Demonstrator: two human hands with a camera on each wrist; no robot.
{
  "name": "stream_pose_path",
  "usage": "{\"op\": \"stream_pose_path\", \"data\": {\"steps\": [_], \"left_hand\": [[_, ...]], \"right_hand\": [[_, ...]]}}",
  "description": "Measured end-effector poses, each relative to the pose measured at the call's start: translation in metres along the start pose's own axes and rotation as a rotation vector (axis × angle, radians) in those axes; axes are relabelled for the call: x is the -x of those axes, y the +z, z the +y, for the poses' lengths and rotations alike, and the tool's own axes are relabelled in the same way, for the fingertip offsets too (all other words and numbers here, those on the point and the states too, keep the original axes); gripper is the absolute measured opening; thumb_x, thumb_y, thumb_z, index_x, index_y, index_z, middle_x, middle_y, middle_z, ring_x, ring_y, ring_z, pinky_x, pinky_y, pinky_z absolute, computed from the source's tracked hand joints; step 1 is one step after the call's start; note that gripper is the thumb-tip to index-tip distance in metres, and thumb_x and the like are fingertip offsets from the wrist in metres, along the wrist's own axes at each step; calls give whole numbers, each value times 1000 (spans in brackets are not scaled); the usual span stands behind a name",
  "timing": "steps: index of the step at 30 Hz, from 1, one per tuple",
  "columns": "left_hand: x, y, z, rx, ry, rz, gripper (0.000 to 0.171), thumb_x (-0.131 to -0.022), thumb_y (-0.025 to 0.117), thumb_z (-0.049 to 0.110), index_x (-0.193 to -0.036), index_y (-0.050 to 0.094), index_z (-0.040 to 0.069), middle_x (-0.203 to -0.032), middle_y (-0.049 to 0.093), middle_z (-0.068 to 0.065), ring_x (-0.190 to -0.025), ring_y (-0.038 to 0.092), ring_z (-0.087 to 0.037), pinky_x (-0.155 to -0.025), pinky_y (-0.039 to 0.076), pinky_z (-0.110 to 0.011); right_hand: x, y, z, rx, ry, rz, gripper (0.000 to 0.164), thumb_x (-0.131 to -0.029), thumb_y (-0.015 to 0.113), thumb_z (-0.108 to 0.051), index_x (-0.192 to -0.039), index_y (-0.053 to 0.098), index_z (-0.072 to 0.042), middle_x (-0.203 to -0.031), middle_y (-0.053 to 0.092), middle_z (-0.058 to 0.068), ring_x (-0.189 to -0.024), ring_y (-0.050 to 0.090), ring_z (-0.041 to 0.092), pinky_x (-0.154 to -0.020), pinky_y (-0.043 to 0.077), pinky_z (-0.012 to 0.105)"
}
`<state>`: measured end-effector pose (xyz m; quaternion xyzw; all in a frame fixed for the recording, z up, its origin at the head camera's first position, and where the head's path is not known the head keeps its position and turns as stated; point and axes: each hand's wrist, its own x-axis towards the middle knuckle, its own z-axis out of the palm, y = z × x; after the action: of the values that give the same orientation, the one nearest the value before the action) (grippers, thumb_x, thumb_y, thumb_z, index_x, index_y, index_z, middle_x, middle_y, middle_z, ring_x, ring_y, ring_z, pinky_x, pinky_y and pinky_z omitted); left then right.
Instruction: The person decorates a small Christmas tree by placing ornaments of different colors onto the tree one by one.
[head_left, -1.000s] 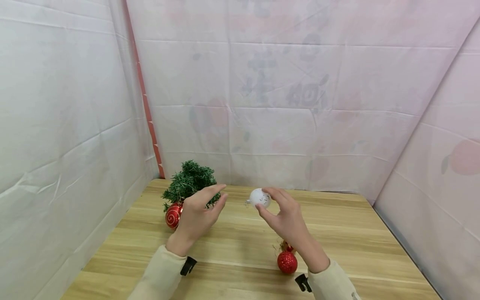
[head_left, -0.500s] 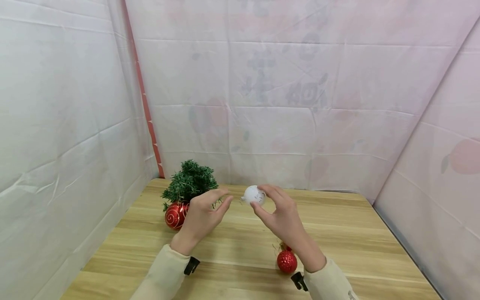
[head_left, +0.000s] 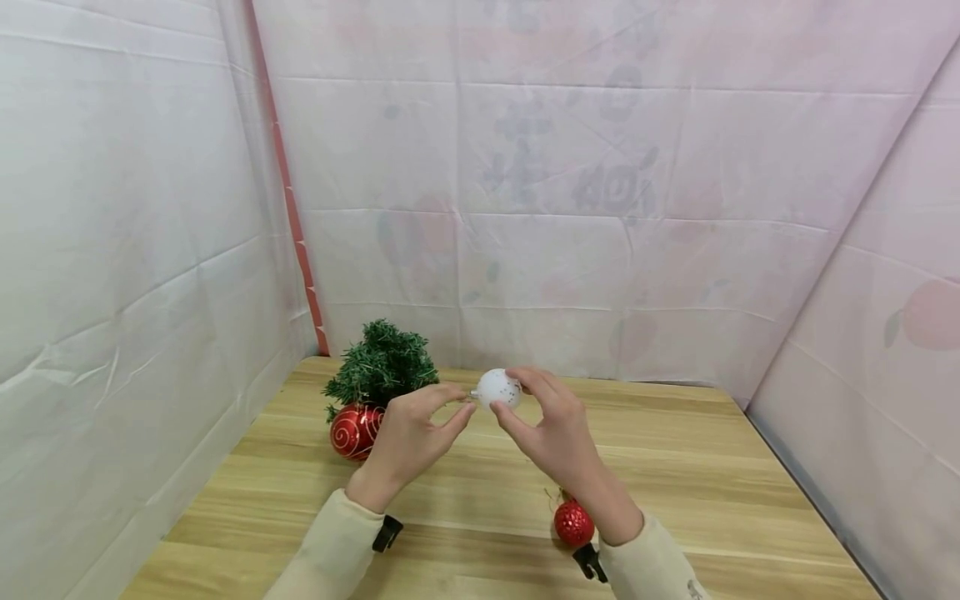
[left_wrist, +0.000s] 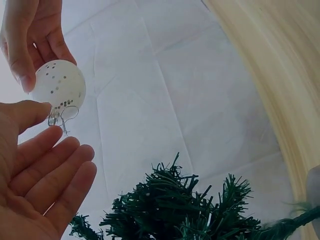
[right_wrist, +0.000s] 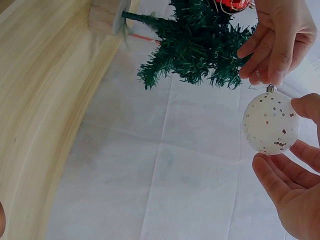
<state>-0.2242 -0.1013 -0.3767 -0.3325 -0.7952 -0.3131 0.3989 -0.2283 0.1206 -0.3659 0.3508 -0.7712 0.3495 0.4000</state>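
Note:
In my right hand is a white Christmas bauble with small silver dots, pinched between thumb and fingers and raised above the table. Its silver cap and wire loop point towards my left hand. The left thumb and forefinger close around the cap, the other fingers spread loosely. Behind the left hand stands a small green artificial Christmas tree. Red baubles with pale swirls are at its lower part, partly hidden by the left hand.
A red glittery bauble with a gold string lies on the wooden table, near my right wrist. White cloth walls enclose the table at the back and sides. The tree's round wooden base shows in the right wrist view.
My right hand has brought the white bauble leftwards. My left hand has moved slightly right, and its thumb and forefinger have come together at the bauble's cap.

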Motion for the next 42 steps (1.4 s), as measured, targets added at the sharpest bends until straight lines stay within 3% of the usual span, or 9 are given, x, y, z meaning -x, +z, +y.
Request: {"op": "stream_pose_path", "data": {"steps": [16,25,32,42], "left_hand": [[1,0,1,-38,-24,11,10,-89,83,7,-99,83,4,-99,82,-10,-91,80,-21,-77,65,-34],[-2,-1,1,-60,14,42,9,-87,82,4,-96,82,5,-96,82,-7,-88,80,-18,-75,65,-32],[-5,-2,1,-43,29,67,7,-88,80,3,-95,81,4,-93,81,-7,-84,79,-20,-72,64,-32],[-7,-1,0,-23,60,96,8,-89,80,2,-97,81,5,-94,81,-7,-86,79,-18,-73,65,-34]], "right_hand": [[-2,1,-5,-17,-5,-6,43,-81,89,-3,-121,71,-1,-113,76,11,-97,74,23,-79,65,40],[1,0,-1,-12,4,-10,41,-82,88,-4,-120,71,0,-113,76,13,-96,74,24,-77,65,44],[6,1,2,-2,22,-29,42,-82,89,-5,-119,71,1,-111,75,12,-94,74,24,-77,65,40],[15,3,5,-63,37,-89,48,-81,89,-1,-125,69,2,-116,75,12,-97,74,24,-78,66,43]]}}
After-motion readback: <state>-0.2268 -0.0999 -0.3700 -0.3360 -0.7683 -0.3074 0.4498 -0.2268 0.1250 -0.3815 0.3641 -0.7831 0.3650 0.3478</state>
